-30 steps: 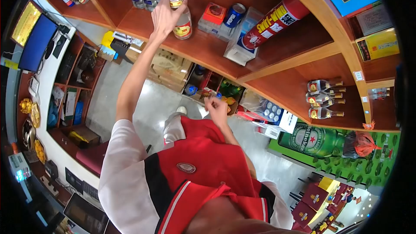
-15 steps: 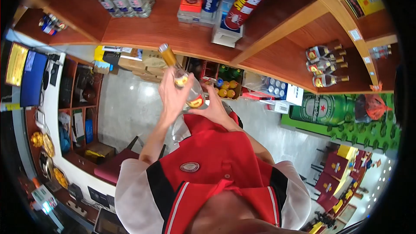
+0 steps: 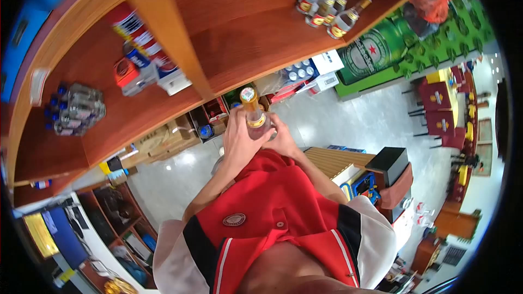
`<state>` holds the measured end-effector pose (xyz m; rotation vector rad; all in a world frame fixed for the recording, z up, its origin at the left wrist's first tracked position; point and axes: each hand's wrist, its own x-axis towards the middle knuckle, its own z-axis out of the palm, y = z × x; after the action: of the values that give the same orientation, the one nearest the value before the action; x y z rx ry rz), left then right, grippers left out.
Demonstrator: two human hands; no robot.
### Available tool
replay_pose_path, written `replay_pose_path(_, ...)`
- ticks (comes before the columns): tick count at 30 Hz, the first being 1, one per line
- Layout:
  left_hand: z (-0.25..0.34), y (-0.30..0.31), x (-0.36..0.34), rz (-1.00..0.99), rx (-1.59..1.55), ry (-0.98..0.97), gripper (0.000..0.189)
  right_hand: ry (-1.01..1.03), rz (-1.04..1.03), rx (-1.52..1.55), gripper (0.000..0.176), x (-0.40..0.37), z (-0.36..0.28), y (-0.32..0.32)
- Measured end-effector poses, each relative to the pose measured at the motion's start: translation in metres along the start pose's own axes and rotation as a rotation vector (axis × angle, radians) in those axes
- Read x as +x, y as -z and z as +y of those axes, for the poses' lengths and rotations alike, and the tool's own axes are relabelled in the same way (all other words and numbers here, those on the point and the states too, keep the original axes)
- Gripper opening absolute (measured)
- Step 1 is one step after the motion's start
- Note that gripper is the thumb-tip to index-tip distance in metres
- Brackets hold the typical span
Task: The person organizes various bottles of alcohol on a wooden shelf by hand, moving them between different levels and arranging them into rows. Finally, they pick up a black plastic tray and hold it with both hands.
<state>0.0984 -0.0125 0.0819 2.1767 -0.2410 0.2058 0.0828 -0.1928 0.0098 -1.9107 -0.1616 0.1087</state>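
Note:
A clear glass bottle (image 3: 257, 123) with a gold neck and a yellow-red label is held in front of my chest, its cap pointing up toward the camera. My left hand (image 3: 238, 139) wraps round its left side. On the other side, my right hand (image 3: 284, 141) grips the lower part of the bottle, and the fingers partly hide its base. Beyond the hands, a group of similar gold-necked bottles (image 3: 331, 10) stands in the right compartment of the wooden shelf (image 3: 234, 32).
Blue-capped bottles (image 3: 79, 110), a red spray can (image 3: 146, 39) and a blue can (image 3: 136, 57) share the left compartment. Cartons (image 3: 163, 140) line the floor under the shelf. A green beer display (image 3: 370, 51) stands to the right, a slatted counter (image 3: 335, 160) nearer me.
My view has turned to the right, bringing the gold-necked bottles on the shelf closer to the middle. The held bottle now tilts its cap toward me; both hands stay on it.

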Motion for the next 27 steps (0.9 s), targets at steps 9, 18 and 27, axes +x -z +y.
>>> replay_pose_path(9, 0.071, -0.128, 0.144, -0.066, -0.178, -0.025, 0.074, 0.151, 0.236, 0.116, 0.084, 0.09, 0.057, 0.146)
replay_pose_path(18, 0.113, -0.25, 0.254, 0.11, -0.054, -0.089, 0.076, 0.174, 0.555, -0.171, 0.081, 0.174, 0.093, 0.243)
replay_pose_path(27, 0.115, -0.298, 0.305, 0.157, 0.004, -0.089, 0.077, 0.18, 0.716, -0.238, 0.071, 0.211, 0.11, 0.278)
